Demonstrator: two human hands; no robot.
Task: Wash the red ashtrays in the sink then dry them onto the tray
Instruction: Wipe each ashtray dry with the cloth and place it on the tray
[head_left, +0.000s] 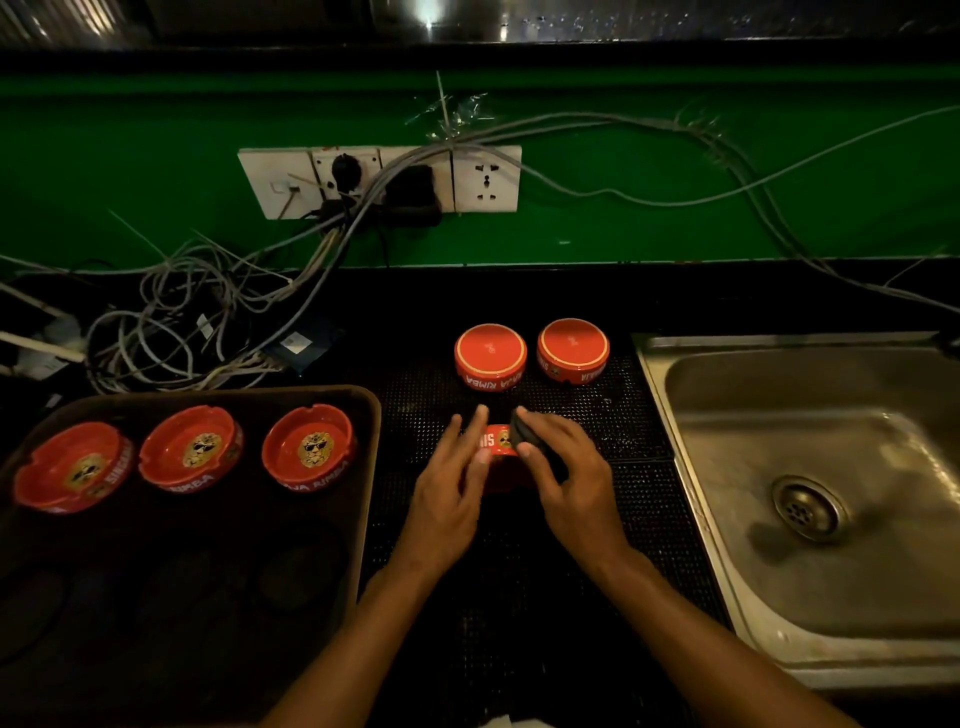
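Table (519, 597): one dark, dotted surface; every place below is given from the sink.
Sink (810, 499): one steel basin, cut off at the right edge of the view.
Tray (358, 499): one brown tray well left of the sink, its near part lost in shadow.
Ashtrays: six red ones. Three stand open side up on the tray (72, 467) (191, 449) (310, 448). Two stand upside down on the table just left of the sink's far corner (490, 356) (573, 349). One (497, 441) is between the hands, left of the sink, mostly hidden by fingers.
Cloth (525, 436): one dark piece, hard to make out.
Left hand (452, 483): its grip holds the hidden ashtray, thumb on the side.
Right hand (566, 467): its grip closes on the cloth against that ashtray.
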